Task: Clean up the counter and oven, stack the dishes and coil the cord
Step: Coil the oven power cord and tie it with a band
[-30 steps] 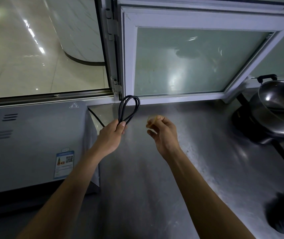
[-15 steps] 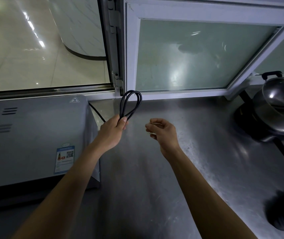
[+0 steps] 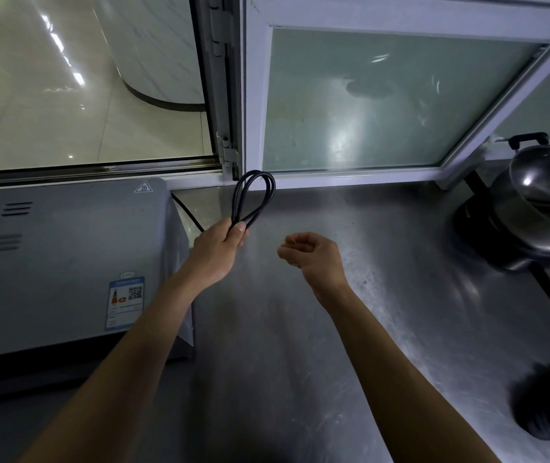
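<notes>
In the middle of the frame, the left hand (image 3: 215,253) holds the looped black cord (image 3: 254,198) above the worktop (image 3: 384,312). The right hand (image 3: 313,259) beside it is curled, holding nothing. The oven (image 3: 66,262) is at left.

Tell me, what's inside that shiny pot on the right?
The pot shows bare shiny metal with a dark curved line across it. Its bottom runs out of view.
</notes>
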`<state>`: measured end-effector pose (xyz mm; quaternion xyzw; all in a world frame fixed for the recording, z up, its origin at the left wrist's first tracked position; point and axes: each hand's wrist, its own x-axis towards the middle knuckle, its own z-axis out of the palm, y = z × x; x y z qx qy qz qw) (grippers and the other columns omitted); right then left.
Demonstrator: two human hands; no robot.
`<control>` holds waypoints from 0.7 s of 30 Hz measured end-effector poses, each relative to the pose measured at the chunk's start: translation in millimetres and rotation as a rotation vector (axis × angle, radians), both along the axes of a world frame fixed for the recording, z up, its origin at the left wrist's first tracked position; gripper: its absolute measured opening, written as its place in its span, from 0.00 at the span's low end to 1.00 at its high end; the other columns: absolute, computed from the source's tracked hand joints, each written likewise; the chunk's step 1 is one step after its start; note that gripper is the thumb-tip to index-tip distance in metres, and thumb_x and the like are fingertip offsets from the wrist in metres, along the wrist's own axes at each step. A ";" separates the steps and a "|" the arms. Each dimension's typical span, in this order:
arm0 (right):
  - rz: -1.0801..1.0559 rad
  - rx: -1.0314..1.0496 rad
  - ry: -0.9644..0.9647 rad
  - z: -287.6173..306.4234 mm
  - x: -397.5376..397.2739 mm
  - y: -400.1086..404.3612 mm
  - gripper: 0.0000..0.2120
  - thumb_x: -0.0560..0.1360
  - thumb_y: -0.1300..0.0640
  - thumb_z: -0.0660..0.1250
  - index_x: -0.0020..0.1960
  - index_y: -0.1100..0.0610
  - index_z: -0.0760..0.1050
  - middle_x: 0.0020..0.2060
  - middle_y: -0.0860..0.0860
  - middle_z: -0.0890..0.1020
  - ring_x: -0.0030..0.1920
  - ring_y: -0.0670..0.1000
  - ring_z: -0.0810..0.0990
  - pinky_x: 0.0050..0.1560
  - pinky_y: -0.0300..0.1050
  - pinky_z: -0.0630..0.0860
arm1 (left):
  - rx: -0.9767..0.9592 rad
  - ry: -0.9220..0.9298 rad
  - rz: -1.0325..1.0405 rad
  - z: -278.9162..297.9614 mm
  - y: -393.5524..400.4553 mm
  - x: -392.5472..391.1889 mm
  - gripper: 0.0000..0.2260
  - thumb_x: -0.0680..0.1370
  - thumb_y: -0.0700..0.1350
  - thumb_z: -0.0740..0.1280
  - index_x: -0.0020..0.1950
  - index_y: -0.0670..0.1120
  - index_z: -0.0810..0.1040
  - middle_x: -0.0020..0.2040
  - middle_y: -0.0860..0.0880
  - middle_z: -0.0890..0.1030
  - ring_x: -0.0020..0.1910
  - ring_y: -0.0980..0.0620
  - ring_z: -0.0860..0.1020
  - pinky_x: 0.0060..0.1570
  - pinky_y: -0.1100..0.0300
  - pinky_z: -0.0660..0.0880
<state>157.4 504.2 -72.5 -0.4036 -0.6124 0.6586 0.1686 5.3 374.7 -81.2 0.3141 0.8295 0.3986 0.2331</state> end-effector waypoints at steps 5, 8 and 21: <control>0.063 0.092 -0.039 2.4 0.5 -4.2 0.08 0.73 0.62 0.74 0.50 0.64 0.81 0.40 0.56 0.87 0.44 0.56 0.86 0.47 0.47 0.82 | 0.005 0.001 -0.003 0.6 -1.4 0.7 0.15 0.85 0.54 0.54 0.44 0.49 0.73 0.44 0.51 0.80 0.46 0.49 0.79 0.48 0.49 0.74; 0.082 0.101 -0.047 1.1 0.1 -5.6 0.06 0.77 0.61 0.70 0.51 0.64 0.80 0.40 0.55 0.87 0.43 0.54 0.86 0.47 0.48 0.82 | 0.003 0.002 -0.003 0.9 -1.4 1.4 0.15 0.85 0.54 0.54 0.43 0.50 0.73 0.44 0.51 0.80 0.46 0.49 0.78 0.47 0.51 0.73; 0.112 0.325 -0.258 -19.4 4.1 5.7 0.02 0.75 0.56 0.72 0.47 0.54 0.81 0.42 0.48 0.84 0.43 0.46 0.83 0.41 0.35 0.77 | -0.004 0.012 0.008 1.3 0.5 1.7 0.15 0.85 0.53 0.54 0.45 0.49 0.74 0.42 0.53 0.79 0.44 0.51 0.77 0.46 0.52 0.71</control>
